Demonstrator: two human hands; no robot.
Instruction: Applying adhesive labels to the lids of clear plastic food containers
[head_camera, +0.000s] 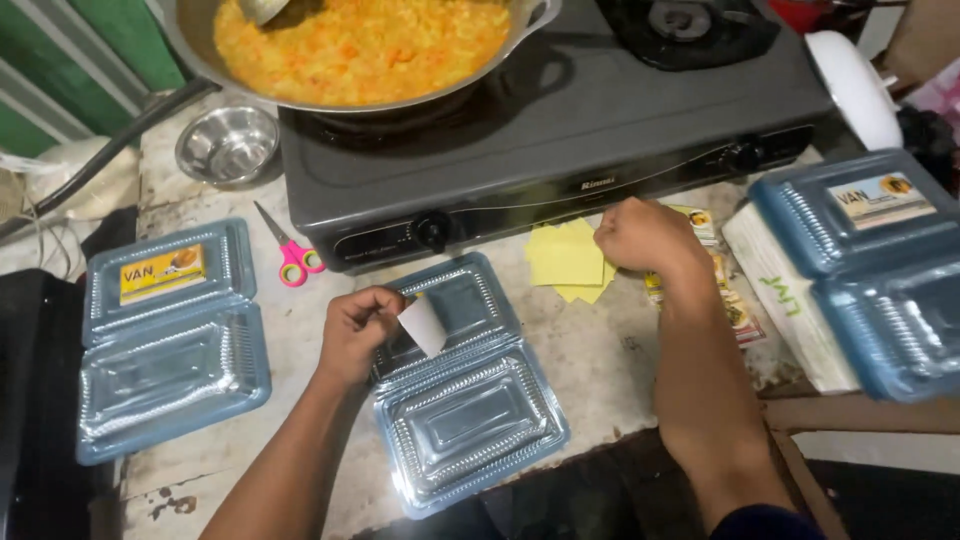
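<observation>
Currently: left hand (358, 328) pinching white sticker backing (424, 325) over open clear clamshell container (462, 400); right hand (640, 236) clenched on yellow sticker sheets (568, 258).

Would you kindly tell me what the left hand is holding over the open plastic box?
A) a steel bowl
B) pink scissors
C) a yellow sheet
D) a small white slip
D: the left hand pinches a small white slip above the open box; the scissors lie apart on the counter.
</observation>
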